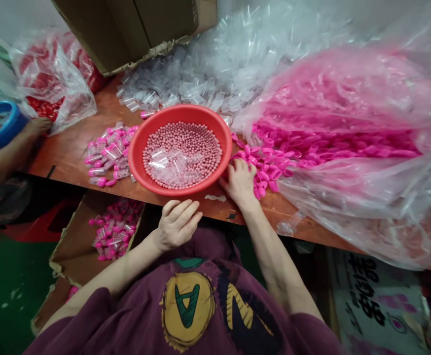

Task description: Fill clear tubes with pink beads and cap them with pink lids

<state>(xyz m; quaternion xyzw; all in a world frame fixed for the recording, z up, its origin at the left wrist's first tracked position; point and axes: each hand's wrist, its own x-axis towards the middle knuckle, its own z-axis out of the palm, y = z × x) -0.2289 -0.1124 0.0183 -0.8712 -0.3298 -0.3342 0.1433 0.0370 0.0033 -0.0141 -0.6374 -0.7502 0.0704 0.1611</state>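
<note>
My right hand (239, 182) rests on the table with its fingertips among loose pink plastic caps (263, 167), just right of a red plastic basin (180, 112). The basin holds pink beads (204, 145) with several clear plastic tubes (165, 165) lying on top. My left hand (176, 224) lies palm down at the table's near edge, below the basin. Its palm is hidden, so anything held there cannot be seen. Left of the basin lies a heap of clear tubes with pink caps (108, 153).
A co-worker's hand (38, 125) reaches toward a blue basin (1, 128) at the far left. Large bags of pink caps (334, 113) and clear tubes (215, 64) crowd the back and right of the wooden table (71, 158). Below its edge, a cardboard box (71, 256) holds capped tubes.
</note>
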